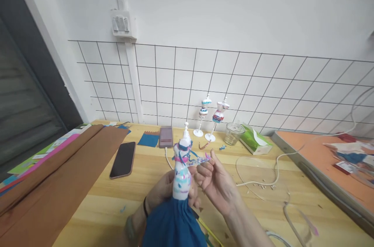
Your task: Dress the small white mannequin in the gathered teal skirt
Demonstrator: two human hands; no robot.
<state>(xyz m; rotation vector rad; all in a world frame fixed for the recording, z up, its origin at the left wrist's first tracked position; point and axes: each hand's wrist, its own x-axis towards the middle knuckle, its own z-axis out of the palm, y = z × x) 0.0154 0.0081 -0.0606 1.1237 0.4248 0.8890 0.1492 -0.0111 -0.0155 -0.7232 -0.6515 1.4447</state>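
Dress form (181, 179) is in the left hand (160, 191), above the near-middle of the bench (102, 204). Left fingers wrapped round its hips from behind, clamped on it; form hides part of that hand. Right hand (214, 186): thumb and fingers together, pinching the outer end of a multicoloured strip (198, 161) that runs sideways from the form's waist.

Labels: screen on the cabled phone (166, 136) lit, text too small to read.

Orientation: long axis near upright, knob end up and toward the wall (233, 13), blue skirt (175, 223) hanging toward the wearer, covering bench below.

Around: two stand-mounted forms (203, 110) at the back, glass jar (234, 134) and green tissue pack (255, 140) right of them. Blue swatch (148, 139), dark phone (123, 160), brown cloth (64, 173) to the left. White cable (260, 183) loops just right of the right hand; orange tray (318, 149) beyond.
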